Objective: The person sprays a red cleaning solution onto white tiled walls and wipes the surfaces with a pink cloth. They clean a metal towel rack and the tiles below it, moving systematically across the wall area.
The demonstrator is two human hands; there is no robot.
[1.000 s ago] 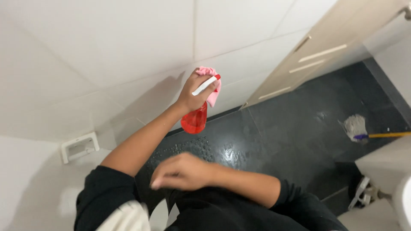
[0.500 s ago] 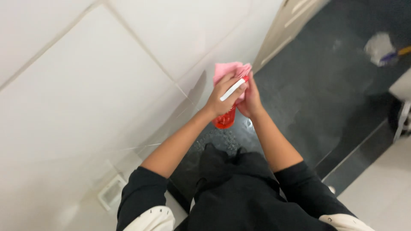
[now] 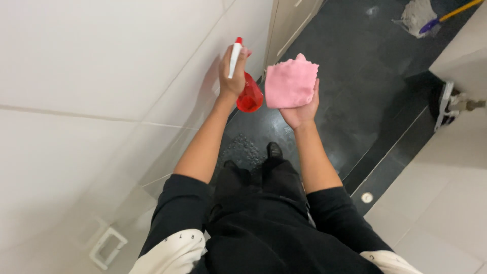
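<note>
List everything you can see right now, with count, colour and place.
spray bottle: 1, red with white nozzle, in left hand
cloth: 1, pink, in right hand
mop: 1, grey head, yellow and purple handle, top right on floor
floor: dark, wet-looking
wall tiles: white, left
cabinet: 1, pale, top centre
wall vent: 1, white, bottom left
left hand: fingers around bottle neck
right hand: under cloth

A dark, glossy tiled floor [image 3: 355, 86] lies below the hands. A wet, speckled patch [image 3: 244, 148] shines on it just under the hands, and a grey mop head [image 3: 413, 16] with a purple-and-yellow handle rests on it far beyond the right hand
</note>
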